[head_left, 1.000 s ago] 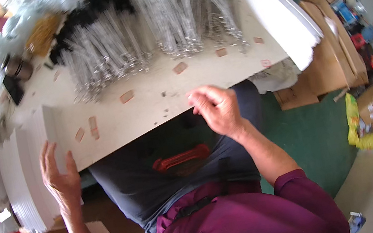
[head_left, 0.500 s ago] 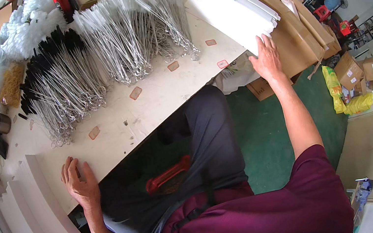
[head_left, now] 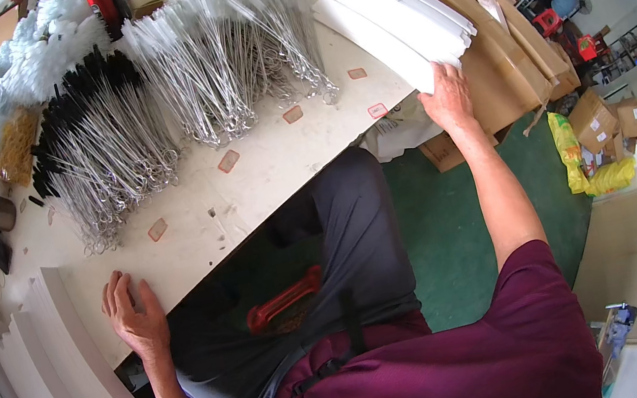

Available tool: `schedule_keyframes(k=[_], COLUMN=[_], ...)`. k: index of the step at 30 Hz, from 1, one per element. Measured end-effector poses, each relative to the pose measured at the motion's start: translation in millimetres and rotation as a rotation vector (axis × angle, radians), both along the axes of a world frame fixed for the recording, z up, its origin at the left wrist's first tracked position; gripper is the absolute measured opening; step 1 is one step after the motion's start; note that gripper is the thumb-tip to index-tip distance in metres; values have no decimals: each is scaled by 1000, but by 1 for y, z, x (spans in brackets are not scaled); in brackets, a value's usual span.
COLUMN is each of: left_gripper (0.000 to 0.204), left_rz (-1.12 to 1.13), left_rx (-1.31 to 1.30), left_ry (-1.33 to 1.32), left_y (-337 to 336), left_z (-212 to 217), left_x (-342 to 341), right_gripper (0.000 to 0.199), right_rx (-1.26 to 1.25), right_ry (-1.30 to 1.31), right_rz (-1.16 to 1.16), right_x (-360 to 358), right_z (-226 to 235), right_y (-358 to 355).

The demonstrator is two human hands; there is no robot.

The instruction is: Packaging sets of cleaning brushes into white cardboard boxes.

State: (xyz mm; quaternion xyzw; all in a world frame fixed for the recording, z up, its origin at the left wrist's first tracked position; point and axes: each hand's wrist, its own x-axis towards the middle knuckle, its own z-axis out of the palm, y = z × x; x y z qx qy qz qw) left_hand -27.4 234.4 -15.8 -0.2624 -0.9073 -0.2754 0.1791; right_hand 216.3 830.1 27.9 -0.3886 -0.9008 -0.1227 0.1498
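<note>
The right hand (head_left: 447, 98) is stretched out to the far right end of the counter (head_left: 270, 165), where its fingers are closed on the near edge of a stack of white sheets (head_left: 389, 16) that overhangs the counter's corner above brown cardboard boxes (head_left: 512, 62). The left hand (head_left: 132, 309) is laid flat, fingers spread and holding nothing, on the near left edge of the counter, just beside a second stack of white sheets (head_left: 50, 366), while bundles of wire-handled brushes (head_left: 174, 105) are spread across the far side, well apart from both hands
</note>
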Motion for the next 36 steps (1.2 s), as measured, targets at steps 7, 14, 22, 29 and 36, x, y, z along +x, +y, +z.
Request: schedule_keyframes(k=[7, 14, 22, 29, 36], left_gripper=[28, 27, 40, 73, 79], left_rz=[4, 25, -294, -516, -629], left_rx=[-33, -32, -22, -228, -260], left_ry=[46, 81, 157, 14, -33], left_y=[0, -1, 30, 83, 84], left_z=[1, 2, 62, 98, 89], left_x=[0, 3, 50, 76, 76], right_gripper=[73, 67, 73, 73, 74], right_rx=[-218, -844, -637, -809, -808], right_ry=[285, 790, 281, 60, 81], right_rz=[-44, 263, 896, 1143, 1271], right_x=[-9, -21, -54, -76, -71], right_z=[9, 24, 60, 54, 55], right_y=[-28, -67, -217, -279, -302])
